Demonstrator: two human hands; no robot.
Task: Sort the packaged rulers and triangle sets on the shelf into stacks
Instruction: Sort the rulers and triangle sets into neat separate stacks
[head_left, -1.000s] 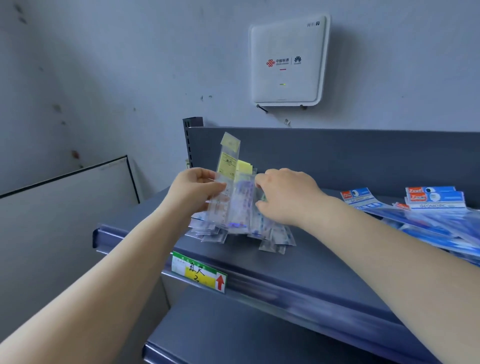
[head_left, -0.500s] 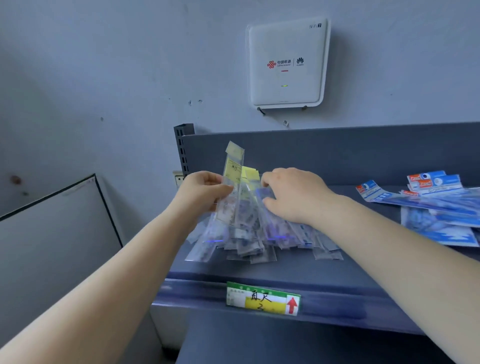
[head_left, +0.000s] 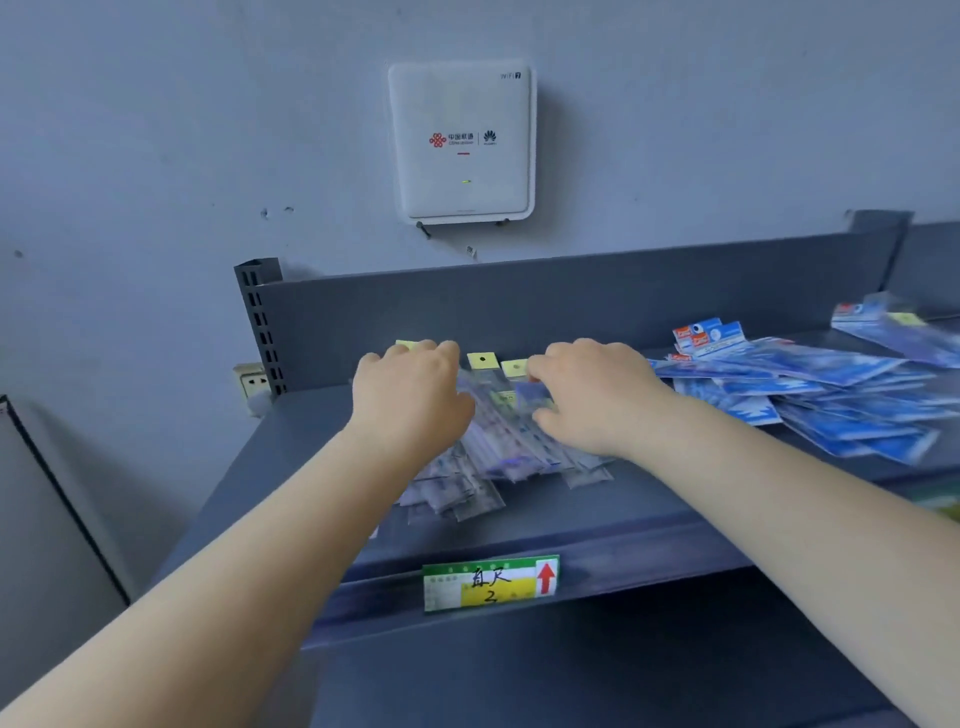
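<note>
Palm-down, left hand (head_left: 410, 395), right hand (head_left: 592, 395), pressing ruler packets (head_left: 498, 441) flat

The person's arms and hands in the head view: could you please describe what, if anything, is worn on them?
Nothing is worn. The left hand and right hand are bare, with no gloves, rings or watch showing. Both forearms are bare as far as the frame edge; no sleeve, bracelet or marking is in view.
</note>
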